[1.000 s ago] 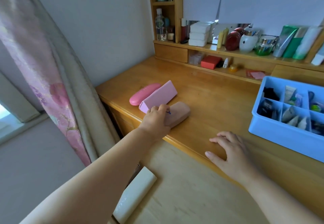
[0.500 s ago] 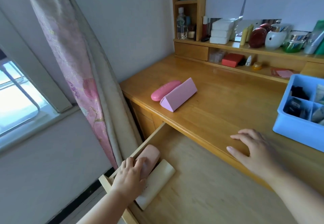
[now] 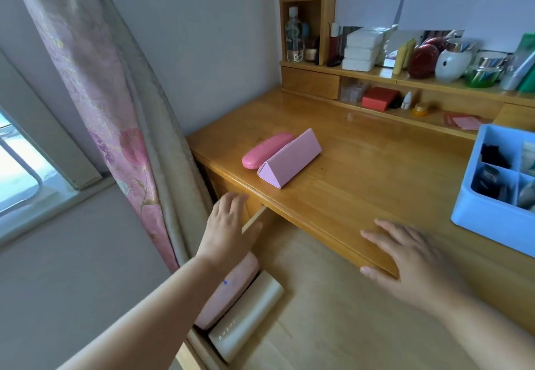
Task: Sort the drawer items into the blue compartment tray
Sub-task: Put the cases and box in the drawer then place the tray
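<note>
the left hand (image 3: 228, 225) is hovering with fingers (image 3: 231, 200) spread and holding nothing, nearer than the right hand (image 3: 411, 256) to the two pink cases (image 3: 285, 155) lying just beyond them on the counter (image 3: 376, 172), long axes angling up-right.

Left arm: bare, reaching forward from the lower left, forearm stretched out.
Left hand (image 3: 228, 225): palm down, fingers (image 3: 231, 200) straight and loosely spread, holding nothing.
Right arm: bare, coming in from the lower right.
Right hand (image 3: 411, 259): palm down, fingers (image 3: 376, 236) spread and straight, lying flat on the desk (image 3: 362, 172) edge, holding nothing.
</note>
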Tool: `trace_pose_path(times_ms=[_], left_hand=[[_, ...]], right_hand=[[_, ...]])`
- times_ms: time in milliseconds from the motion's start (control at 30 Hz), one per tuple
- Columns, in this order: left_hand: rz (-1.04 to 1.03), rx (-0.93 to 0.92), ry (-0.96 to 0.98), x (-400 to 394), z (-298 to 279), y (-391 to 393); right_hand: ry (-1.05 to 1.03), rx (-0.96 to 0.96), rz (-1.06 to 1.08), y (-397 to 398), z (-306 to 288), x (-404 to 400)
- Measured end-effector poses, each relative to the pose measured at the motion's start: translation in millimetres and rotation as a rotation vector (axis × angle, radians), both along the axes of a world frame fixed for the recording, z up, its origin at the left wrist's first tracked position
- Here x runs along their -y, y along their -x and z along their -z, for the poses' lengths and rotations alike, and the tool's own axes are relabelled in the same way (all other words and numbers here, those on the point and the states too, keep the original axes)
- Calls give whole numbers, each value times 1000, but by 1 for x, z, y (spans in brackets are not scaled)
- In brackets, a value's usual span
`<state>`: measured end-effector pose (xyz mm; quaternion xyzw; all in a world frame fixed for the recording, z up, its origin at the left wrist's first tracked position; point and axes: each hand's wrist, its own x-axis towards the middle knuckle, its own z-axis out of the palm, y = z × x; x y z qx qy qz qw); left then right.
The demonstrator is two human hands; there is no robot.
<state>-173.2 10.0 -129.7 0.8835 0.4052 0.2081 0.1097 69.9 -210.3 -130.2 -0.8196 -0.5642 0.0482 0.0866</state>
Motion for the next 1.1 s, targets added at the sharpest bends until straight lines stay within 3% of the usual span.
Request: trace_pose_path(times_ms=[100,200,300,367,433,600,667,733,833,900,967,1000,1100], left_hand=[[-2,154,39,-36,-30,-48],[-84,129,164,-79,-46,-81],[-211,210,500,-118,-46,-95],[-244,148,632,-133,-40,-98],[-224,54,564,-141,-33,-102],[-236,56,305,-136,-26,-105],[-240,162,286,-127,-27,-97],[-246,386,369,-111,-33,-82],[-156,766,690,-72,-42,-49],[-69,859,931,-36,-36,-21],[-48,812,1021,3,-20,9],[-61,740,972,23,-11,23],[-132,331,613,69,20,56]], right_hand=[[-2,-15,-8,-2,2,1],[2,-28,-16,-4,3,1],[-29,-43,-15,-7,7,1],[-14,-36,-20,-6,9,2],[4,-3,-15,-7,8,0],[-24,-27,-2,-8,11,0],[-42,-22,-9,-9,13,0],[-36,-14,-10,-9,11,0],[-15,-18,-7,-9,11,-1],[-12,-9,-2,-9,11,-1],[-17,11,4,-8,10,-2],[-17,21,7,-7,9,-2],[-21,53,10,-6,9,-2]])
